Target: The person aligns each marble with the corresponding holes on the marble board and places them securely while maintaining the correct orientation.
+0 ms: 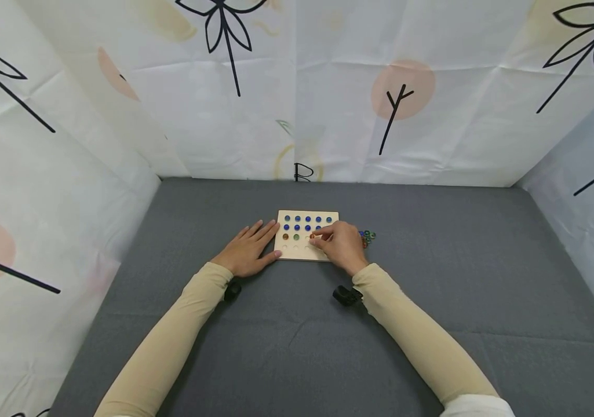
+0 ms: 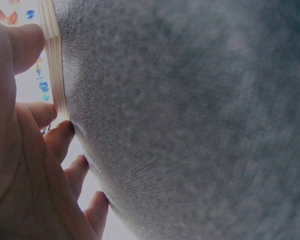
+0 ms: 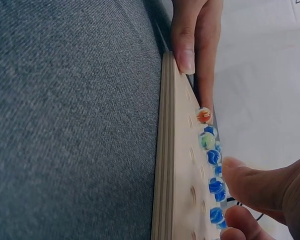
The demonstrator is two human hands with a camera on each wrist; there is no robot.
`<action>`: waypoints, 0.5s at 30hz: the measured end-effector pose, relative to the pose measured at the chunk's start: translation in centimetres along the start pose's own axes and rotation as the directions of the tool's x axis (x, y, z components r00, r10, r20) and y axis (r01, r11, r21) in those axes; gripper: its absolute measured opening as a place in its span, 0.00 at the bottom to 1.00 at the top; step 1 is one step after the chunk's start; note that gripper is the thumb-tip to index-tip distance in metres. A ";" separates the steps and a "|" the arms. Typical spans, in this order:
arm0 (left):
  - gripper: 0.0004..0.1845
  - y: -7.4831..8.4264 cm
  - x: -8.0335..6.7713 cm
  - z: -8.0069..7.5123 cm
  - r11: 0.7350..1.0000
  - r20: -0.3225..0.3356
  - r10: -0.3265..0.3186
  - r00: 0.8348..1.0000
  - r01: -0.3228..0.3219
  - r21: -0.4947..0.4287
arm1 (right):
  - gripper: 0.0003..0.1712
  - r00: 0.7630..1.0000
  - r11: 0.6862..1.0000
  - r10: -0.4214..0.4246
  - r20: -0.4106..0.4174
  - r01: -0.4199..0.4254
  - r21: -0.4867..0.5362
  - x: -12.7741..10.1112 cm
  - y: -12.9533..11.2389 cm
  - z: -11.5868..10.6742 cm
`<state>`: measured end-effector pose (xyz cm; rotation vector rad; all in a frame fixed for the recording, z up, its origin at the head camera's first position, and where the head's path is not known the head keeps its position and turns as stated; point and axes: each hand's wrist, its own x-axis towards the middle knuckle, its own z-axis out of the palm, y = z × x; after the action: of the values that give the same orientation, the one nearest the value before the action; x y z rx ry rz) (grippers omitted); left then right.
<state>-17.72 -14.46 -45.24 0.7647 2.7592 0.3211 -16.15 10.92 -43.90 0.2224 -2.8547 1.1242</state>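
The left hand (image 1: 247, 252) lies flat with its fingers spread, holding nothing; its thumb and a finger touch the side of the board (image 1: 302, 255), which lies between the two hands. The right hand (image 1: 342, 246) reaches over the board's other side and pinches an orange marble (image 1: 312, 236) between thumb and finger, just above the third row of holes counted from the far edge. The two rows beyond the pinching fingertips hold blue marbles (image 1: 297, 227), though the right hand hides part of that end of the board. Between the left hand and the pinched marble, an amber marble (image 1: 285, 237) and a green marble (image 1: 296, 237) sit in the third row, side by side. Open holes show in the row nearest the person, between the left thumb and the right hand. Just to the right of the right hand, a small group of loose marbles (image 1: 367, 234), blue, green and reddish, lies on the grey tabletop (image 1: 297, 347). Behind each hand comes a beige sleeve (image 1: 161, 341), with a small black camera (image 1: 347, 296) at the wrist. Well beyond both hands hangs a pale printed cloth (image 1: 328, 116).
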 end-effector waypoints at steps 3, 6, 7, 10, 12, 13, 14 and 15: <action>0.40 0.0 0.0 0.1 1.000 0.000 0.000 1.000 0.000 -0.002 | 0.11 1.000 1.000 0.004 0.003 -0.004 -0.012 0.2 -0.1 0.3; 0.40 -0.1 0.1 0.1 1.000 0.001 -0.001 1.000 0.001 0.001 | 0.11 1.000 0.999 0.017 0.006 -0.017 -0.031 0.4 -0.3 0.6; 0.40 -0.1 0.1 0.1 1.000 0.000 -0.001 1.000 0.001 0.001 | 0.10 1.000 0.999 0.021 0.007 -0.021 -0.034 0.4 -0.3 0.7; 0.40 -0.2 0.1 0.2 1.000 -0.003 -0.002 1.000 0.002 0.004 | 0.10 1.000 0.999 0.024 0.007 -0.024 -0.040 0.6 -0.4 1.0; 0.40 -0.2 0.1 0.2 1.000 -0.004 -0.001 1.000 0.001 0.003 | 0.10 1.000 0.999 0.026 0.005 -0.025 -0.039 0.6 -0.4 1.2; 0.40 -0.3 0.1 0.3 1.000 -0.003 -0.001 1.000 0.001 0.003 | 0.10 1.000 0.999 0.027 0.004 -0.027 -0.039 0.6 -0.4 1.3; 0.40 -0.3 0.1 0.3 1.000 -0.003 -0.001 1.000 0.001 0.003 | 0.10 1.000 0.999 0.030 0.005 -0.030 -0.042 0.7 -0.4 1.4; 0.40 -0.3 0.1 0.3 1.000 -0.002 -0.001 1.000 0.001 0.003 | 0.10 0.999 0.998 0.035 0.005 -0.035 -0.043 0.7 -0.3 1.5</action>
<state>-17.87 -14.59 -45.60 0.7637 2.7628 0.3175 -16.80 9.60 -44.65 0.1741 -2.8957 1.0693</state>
